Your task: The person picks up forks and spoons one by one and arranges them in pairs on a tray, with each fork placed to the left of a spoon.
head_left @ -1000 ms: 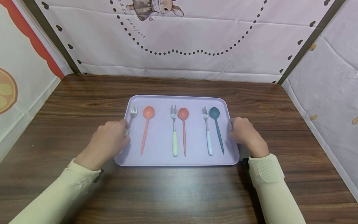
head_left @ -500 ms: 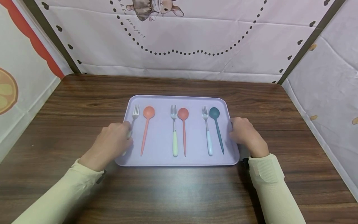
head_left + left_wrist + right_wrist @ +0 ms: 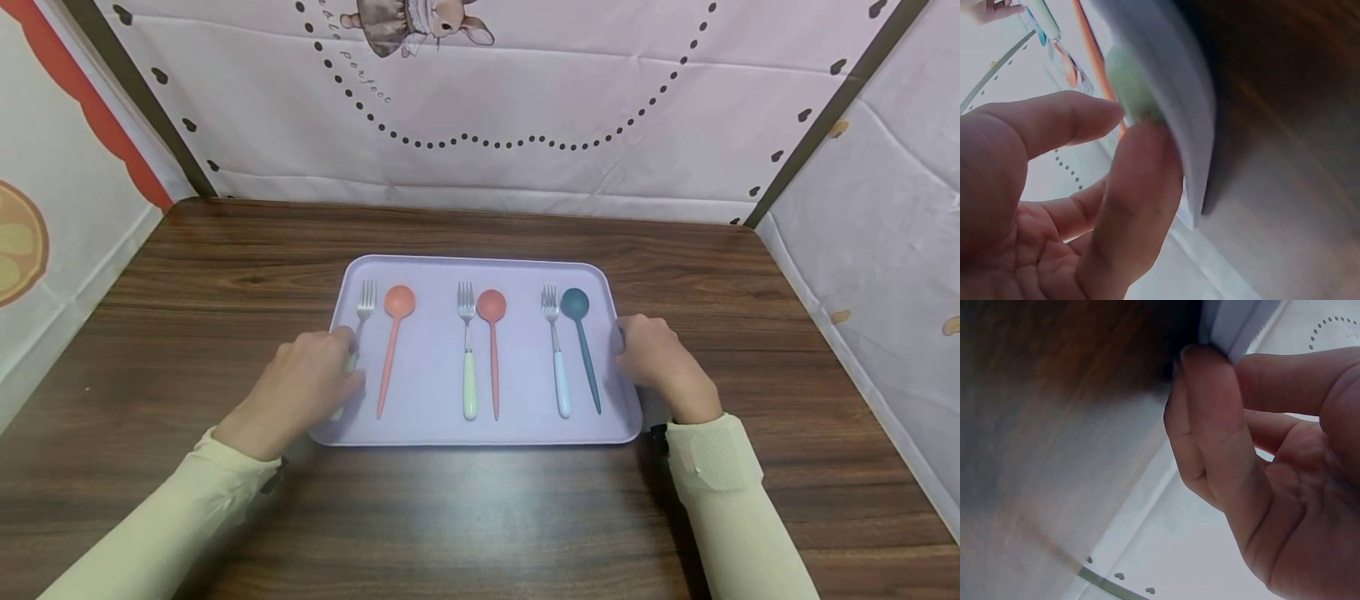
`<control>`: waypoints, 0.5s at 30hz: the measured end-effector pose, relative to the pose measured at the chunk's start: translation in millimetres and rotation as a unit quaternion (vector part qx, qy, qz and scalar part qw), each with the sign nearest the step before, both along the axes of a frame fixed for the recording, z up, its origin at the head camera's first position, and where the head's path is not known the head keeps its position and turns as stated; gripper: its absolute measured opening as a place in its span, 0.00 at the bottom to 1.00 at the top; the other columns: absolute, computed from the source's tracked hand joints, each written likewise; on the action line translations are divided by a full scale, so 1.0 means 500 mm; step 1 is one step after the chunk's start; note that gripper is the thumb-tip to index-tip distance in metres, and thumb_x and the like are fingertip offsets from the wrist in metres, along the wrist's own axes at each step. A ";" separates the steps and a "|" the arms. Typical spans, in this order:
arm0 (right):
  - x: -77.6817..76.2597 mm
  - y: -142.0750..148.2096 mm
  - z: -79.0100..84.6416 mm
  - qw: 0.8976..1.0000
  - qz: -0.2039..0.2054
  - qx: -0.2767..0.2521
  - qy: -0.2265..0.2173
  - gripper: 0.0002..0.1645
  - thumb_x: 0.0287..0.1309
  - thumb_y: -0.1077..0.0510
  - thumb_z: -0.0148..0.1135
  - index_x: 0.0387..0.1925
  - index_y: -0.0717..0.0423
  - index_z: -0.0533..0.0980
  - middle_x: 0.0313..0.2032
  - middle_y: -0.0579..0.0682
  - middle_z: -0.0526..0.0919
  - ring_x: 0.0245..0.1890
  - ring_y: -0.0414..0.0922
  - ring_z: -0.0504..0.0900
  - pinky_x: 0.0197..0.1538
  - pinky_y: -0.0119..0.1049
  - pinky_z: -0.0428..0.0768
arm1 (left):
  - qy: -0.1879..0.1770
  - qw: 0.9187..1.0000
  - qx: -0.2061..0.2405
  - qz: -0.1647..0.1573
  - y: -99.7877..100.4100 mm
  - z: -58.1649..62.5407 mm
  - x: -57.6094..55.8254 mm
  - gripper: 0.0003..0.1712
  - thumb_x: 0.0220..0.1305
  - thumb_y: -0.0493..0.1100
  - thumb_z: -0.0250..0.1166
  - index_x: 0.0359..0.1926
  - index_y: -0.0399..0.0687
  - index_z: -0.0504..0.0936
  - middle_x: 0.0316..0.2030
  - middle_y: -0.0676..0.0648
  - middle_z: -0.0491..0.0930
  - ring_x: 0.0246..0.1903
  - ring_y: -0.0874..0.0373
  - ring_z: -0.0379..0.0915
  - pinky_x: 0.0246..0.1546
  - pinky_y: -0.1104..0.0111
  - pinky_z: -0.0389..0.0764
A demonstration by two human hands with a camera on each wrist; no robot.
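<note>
A lilac tray [image 3: 517, 354] lies on the wooden table. At its left end my left hand [image 3: 303, 379] pinches a fork [image 3: 366, 300] by its pale green handle [image 3: 1129, 81], between thumb and finger; part of that handle is hidden under the hand. The fork lies tilted along the tray's left rim. My right hand [image 3: 660, 358] grips the tray's right rim, with fingertips [image 3: 1210, 381] under the edge in the right wrist view. Beside the pinched fork is an orange spoon [image 3: 390, 350].
Also on the tray are a green-handled fork [image 3: 469, 375], a red spoon [image 3: 492, 333], a blue-handled fork [image 3: 560, 375] and a teal spoon [image 3: 581, 333]. Printed cloth [image 3: 525, 100] rises behind the table [image 3: 480, 517] and along both sides.
My left hand has shifted a little to the right, bringing the fork further inside the tray's left rim. Its thumb has moved outward slightly. The right hand has stayed on the rim.
</note>
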State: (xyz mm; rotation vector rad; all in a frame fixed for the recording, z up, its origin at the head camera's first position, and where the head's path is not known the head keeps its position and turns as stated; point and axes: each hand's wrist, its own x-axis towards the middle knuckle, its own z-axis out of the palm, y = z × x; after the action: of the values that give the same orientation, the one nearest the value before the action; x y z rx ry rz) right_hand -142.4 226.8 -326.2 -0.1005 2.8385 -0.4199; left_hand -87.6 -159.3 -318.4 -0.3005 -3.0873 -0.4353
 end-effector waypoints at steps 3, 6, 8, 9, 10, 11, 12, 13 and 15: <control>0.000 0.002 0.000 1.000 0.000 -0.003 0.000 0.24 0.51 0.67 0.53 0.53 0.71 0.69 0.38 0.66 0.77 0.31 0.53 0.75 0.31 0.45 0.78 | 0.032 0.999 0.009 -0.005 0.001 0.003 -0.001 0.14 0.52 0.41 0.61 0.36 0.34 0.75 0.20 0.42 0.73 0.18 0.51 0.67 0.16 0.57 0.73; 0.000 0.005 0.000 1.000 0.004 -0.007 -0.002 0.23 0.51 0.67 0.53 0.52 0.70 0.69 0.35 0.64 0.77 0.29 0.52 0.75 0.29 0.44 0.77 | 0.055 0.998 0.021 -0.001 0.003 0.007 -0.004 0.18 0.54 0.44 0.60 0.42 0.34 0.75 0.25 0.39 0.76 0.22 0.49 0.69 0.21 0.53 0.74; 0.000 0.007 0.000 1.000 0.007 -0.009 -0.004 0.24 0.51 0.67 0.52 0.52 0.70 0.69 0.34 0.63 0.77 0.29 0.51 0.74 0.29 0.43 0.76 | 0.062 0.998 0.022 0.001 0.006 0.010 -0.006 0.21 0.55 0.45 0.60 0.45 0.34 0.74 0.27 0.39 0.76 0.24 0.48 0.69 0.22 0.52 0.74; 0.000 0.008 0.001 1.000 0.008 -0.011 -0.004 0.24 0.52 0.66 0.53 0.53 0.70 0.69 0.34 0.62 0.77 0.29 0.51 0.74 0.30 0.43 0.76 | 0.062 0.998 0.021 0.002 0.007 0.012 -0.006 0.22 0.55 0.46 0.60 0.47 0.34 0.74 0.28 0.38 0.76 0.25 0.48 0.69 0.23 0.53 0.74; 0.000 0.009 0.001 1.000 0.008 -0.014 -0.004 0.25 0.53 0.65 0.53 0.54 0.71 0.68 0.36 0.63 0.77 0.30 0.51 0.75 0.30 0.43 0.77 | 0.063 0.998 0.020 0.003 0.009 0.013 -0.006 0.24 0.56 0.46 0.61 0.49 0.34 0.73 0.28 0.39 0.75 0.25 0.48 0.69 0.24 0.53 0.74; 0.000 0.010 0.002 1.000 0.009 -0.017 0.000 0.25 0.54 0.63 0.53 0.54 0.71 0.68 0.36 0.63 0.78 0.30 0.51 0.75 0.31 0.43 0.77 | 0.064 0.998 0.019 0.002 0.011 0.014 -0.007 0.25 0.56 0.47 0.61 0.50 0.34 0.73 0.29 0.39 0.75 0.26 0.48 0.68 0.24 0.53 0.74; 0.000 0.010 0.003 1.000 0.009 -0.019 0.004 0.25 0.55 0.62 0.53 0.54 0.71 0.68 0.36 0.63 0.78 0.30 0.50 0.75 0.31 0.44 0.77 | 0.069 0.997 0.018 0.000 0.012 0.014 -0.007 0.26 0.56 0.48 0.61 0.51 0.34 0.72 0.30 0.38 0.75 0.27 0.48 0.68 0.25 0.53 0.74; 0.001 0.010 0.005 1.000 0.011 -0.023 0.014 0.24 0.56 0.60 0.54 0.52 0.70 0.70 0.35 0.62 0.78 0.30 0.50 0.75 0.31 0.44 0.78 | 0.076 0.997 0.014 -0.003 0.014 0.015 -0.008 0.27 0.56 0.49 0.61 0.52 0.34 0.72 0.31 0.38 0.75 0.29 0.47 0.69 0.26 0.51 0.74; 0.003 0.009 0.008 0.999 0.014 -0.033 0.036 0.22 0.58 0.55 0.55 0.48 0.68 0.72 0.33 0.61 0.78 0.29 0.50 0.75 0.31 0.45 0.78 | 0.090 0.996 0.011 -0.008 0.017 0.016 -0.009 0.30 0.56 0.51 0.61 0.54 0.35 0.72 0.38 0.36 0.76 0.35 0.44 0.71 0.32 0.47 0.74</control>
State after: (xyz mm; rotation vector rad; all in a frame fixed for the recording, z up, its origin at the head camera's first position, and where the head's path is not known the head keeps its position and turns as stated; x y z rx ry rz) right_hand -141.2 231.2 -322.1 -0.1707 2.8900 -0.5138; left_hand -92.1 -151.0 -310.2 -0.3441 -2.9046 -0.4163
